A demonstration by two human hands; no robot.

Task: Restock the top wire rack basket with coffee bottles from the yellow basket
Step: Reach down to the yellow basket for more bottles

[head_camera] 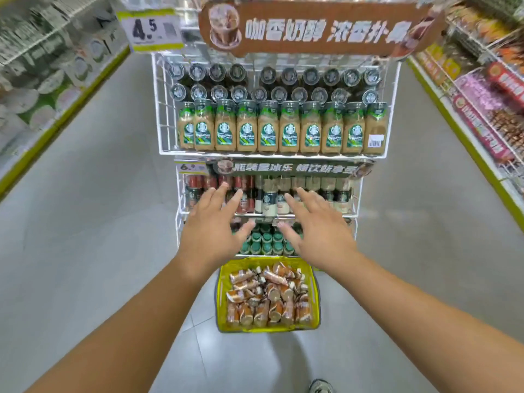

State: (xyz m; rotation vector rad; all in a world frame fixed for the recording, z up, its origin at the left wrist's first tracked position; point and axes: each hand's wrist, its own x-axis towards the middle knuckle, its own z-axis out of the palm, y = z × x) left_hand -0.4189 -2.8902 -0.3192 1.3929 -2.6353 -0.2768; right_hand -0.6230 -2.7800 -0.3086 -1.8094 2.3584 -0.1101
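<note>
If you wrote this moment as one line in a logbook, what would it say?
left hand: open, empty | right hand: open, empty | both in front of rack | yellow basket: on floor, holds bottles | top wire basket: front row full

A shop aisle is shown, most likely a supermarket. A white wire display rack, stocked with rows of bottled coffee drinks, is set on a grey tiled floor. A price card is hung at its upper left, and stocked shelves are seen either side.
</note>
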